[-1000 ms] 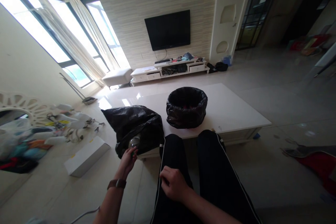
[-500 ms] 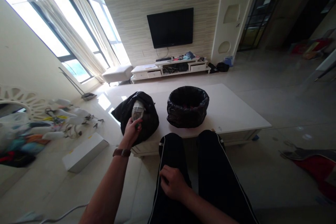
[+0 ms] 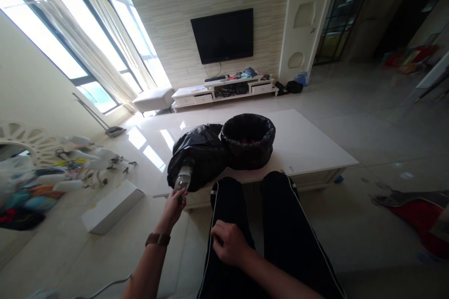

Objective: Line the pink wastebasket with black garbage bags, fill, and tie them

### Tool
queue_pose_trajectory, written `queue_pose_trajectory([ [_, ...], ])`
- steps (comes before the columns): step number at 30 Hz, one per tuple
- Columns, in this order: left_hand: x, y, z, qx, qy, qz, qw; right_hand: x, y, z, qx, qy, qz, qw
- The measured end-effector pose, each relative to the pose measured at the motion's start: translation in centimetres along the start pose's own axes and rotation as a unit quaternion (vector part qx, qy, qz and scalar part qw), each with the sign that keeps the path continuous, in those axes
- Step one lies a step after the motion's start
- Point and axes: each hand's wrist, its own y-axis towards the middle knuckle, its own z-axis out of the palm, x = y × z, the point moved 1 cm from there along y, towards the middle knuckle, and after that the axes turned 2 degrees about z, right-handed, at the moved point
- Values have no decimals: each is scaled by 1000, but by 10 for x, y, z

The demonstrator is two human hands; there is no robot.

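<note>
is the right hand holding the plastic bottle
No, the left hand grips the clear plastic bottle beside the black bag, while the right hand rests on the thigh.

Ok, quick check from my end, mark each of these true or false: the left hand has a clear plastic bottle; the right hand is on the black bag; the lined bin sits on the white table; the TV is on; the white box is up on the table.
1. The left hand holds a clear plastic bottle. True.
2. The right hand is on the black bag. False: it rests on the person's thigh, apart from the bag.
3. The bin lined with black plastic sits on the white table. True.
4. The TV is on. False: its screen is dark.
5. The white box is on the table. False: it lies on the floor, left of the table.
</note>
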Motion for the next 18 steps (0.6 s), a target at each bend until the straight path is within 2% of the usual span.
queue_pose_trajectory([
  [6,48,-64,-35,-2,47,-7,999,3,1,-2,-11,4,-6,1000],
  [10,65,-113,-45,17,58,3,998,5,0,-4,-10,-5,1,1000],
  [14,60,-160,-36,39,113,-4,993,5,-4,2,-39,-52,-43,997],
  [16,53,-181,-23,60,149,2,987,4,-5,2,-83,-82,-80,990],
  [18,44,-199,-6,82,183,24,979,2,-5,-7,-144,-102,-105,979],
])
